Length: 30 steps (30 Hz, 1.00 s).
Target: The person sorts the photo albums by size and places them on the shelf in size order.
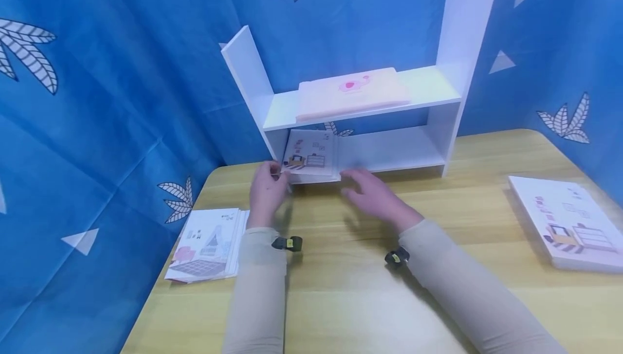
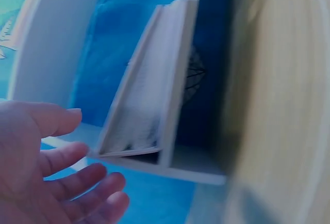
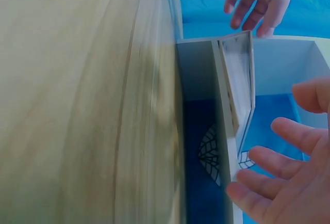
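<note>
A stack of white books (image 1: 311, 153) with a drawn room scene on the top cover lies at the left end of the lower board of a white desktop shelf (image 1: 389, 148). Its page edges (image 2: 147, 84) show in the left wrist view. My left hand (image 1: 266, 189) is at the stack's front left corner, fingers loosely spread and apart from the pages. To the right of the stack, just in front of the lower board, my right hand (image 1: 377, 194) is held with relaxed, spread fingers (image 3: 273, 162). Both hands hold nothing.
On the upper board lies a pale pink book (image 1: 352, 94) with an elephant print. More white books (image 1: 206, 246) lie at the table's left, and a thick white stack (image 1: 574, 229) at its right. A blue patterned curtain (image 1: 146, 73) hangs behind the wooden table (image 1: 340, 300).
</note>
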Motion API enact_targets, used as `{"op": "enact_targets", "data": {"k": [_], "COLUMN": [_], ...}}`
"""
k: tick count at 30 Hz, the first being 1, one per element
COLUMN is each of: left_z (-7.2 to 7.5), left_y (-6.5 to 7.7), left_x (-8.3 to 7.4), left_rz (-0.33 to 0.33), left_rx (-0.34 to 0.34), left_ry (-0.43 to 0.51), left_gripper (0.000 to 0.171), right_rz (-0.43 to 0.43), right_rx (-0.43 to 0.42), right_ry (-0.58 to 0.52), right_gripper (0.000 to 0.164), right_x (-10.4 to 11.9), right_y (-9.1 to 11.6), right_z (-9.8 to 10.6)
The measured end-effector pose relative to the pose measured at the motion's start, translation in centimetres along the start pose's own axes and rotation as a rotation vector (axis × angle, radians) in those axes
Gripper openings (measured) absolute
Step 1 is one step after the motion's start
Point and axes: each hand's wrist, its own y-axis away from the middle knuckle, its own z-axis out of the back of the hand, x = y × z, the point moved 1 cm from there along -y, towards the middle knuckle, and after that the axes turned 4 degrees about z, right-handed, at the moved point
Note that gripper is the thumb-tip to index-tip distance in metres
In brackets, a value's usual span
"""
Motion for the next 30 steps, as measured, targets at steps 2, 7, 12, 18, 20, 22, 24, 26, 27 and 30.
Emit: {"op": "enact_targets", "data": {"k": [2, 7, 12, 18, 20, 22, 24, 26, 27, 30], "left_z": [0.9, 3.3, 6.2, 9.9, 10.7, 11.3, 11.6, 11.8, 11.8, 12.7], "left_y": [0.6, 2.1, 3.2, 2.5, 2.3, 2.2, 2.0, 1.8, 1.7, 1.3], "left_x": [0.0, 0.7, 3.2, 7.3, 8.5, 9.7, 10.4, 10.8, 10.9, 10.8], "left_rz": [-0.009, -0.037, 0.013, 0.141, 0.225, 0.29, 0.348, 0.358, 0.36, 0.36], "left_rx": [0.001, -0.009, -0.012, 0.12, 0.188, 0.265, 0.305, 0.321, 0.327, 0.361], "left_ry": [-0.031, -0.122, -0.202, -0.373, -0.42, -0.485, -0.524, -0.552, -0.558, -0.539], "left_gripper": [0.044, 0.051, 0.061, 0.083, 0.09, 0.096, 0.098, 0.1, 0.101, 0.104], "right_rz": [0.01, 0.027, 0.017, 0.007, 0.025, 0.044, 0.059, 0.06, 0.062, 0.061], "right_rx": [0.014, 0.043, 0.117, 0.203, 0.238, 0.275, 0.302, 0.322, 0.329, 0.347], "right_ry": [-0.012, -0.015, -0.032, -0.035, -0.025, -0.023, -0.037, -0.048, -0.053, -0.058], "right_gripper": [0.058, 0.055, 0.053, 0.055, 0.056, 0.057, 0.058, 0.058, 0.058, 0.057], "right_x": [0.0, 0.0, -0.1, -0.5, -0.6, -0.7, -0.7, -0.8, -0.7, -0.7], "right_y": [0.3, 1.2, 1.7, 1.9, 2.0, 2.1, 2.3, 2.3, 2.3, 2.3], "right_z": [0.1, 0.8, 1.2, 1.1, 1.1, 1.2, 1.4, 1.4, 1.4, 1.4]}}
